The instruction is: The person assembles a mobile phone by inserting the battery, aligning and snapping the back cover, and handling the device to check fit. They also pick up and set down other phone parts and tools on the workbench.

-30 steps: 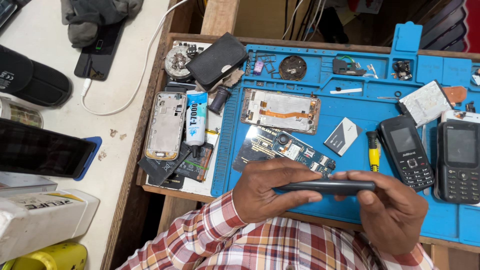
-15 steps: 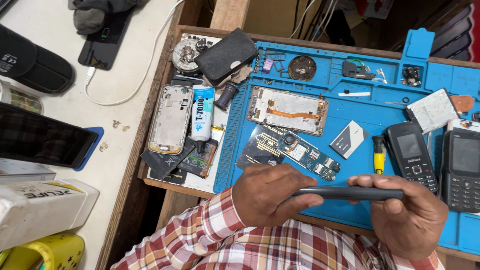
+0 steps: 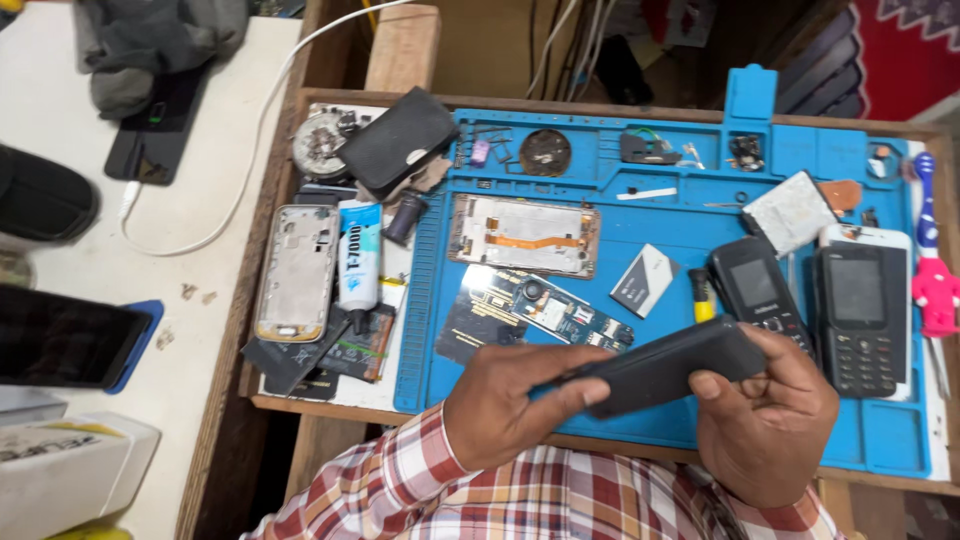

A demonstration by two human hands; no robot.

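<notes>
- Your left hand (image 3: pixel 515 405) curls around the near end of the dark phone (image 3: pixel 665 368), thumb on top.
- Your right hand (image 3: pixel 770 420) clamps its far end.
- The phone is dark, flat, tilted, held just above the blue mat (image 3: pixel 660 225).
- The circuit board (image 3: pixel 545 305) lies just beyond the phone.

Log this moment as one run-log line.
left hand: holds dark phone | right hand: holds its other end | under: blue mat | near: circuit board, two keypad phones
</notes>
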